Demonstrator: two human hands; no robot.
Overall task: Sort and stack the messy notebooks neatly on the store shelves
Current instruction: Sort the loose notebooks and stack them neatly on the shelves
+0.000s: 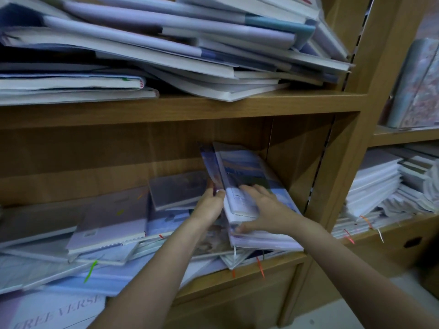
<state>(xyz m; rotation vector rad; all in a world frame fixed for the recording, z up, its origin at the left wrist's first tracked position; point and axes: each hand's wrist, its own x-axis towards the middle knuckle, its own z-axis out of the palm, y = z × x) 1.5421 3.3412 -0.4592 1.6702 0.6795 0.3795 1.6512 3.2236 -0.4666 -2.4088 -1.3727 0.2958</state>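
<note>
1. Landmark: wooden lower shelf board [249,264]. All positions refer to it.
2. Blue landscape-cover notebook [247,176] stands tilted above the board's right end, long axis running up and back toward the shelf rear.
3. Right hand [263,210] clamps this notebook: fingers spread on the cover, thumb under the lower edge.
4. Left hand [210,205], just beside it on the left, pinches a thin purple-cover notebook [207,162], also raised on edge.
5. Loose pale notebooks [111,224] lie flat along the board's left.
6. Judgement: the right hand is nearer the board's right end and will likely lay its notebook flat.
</note>
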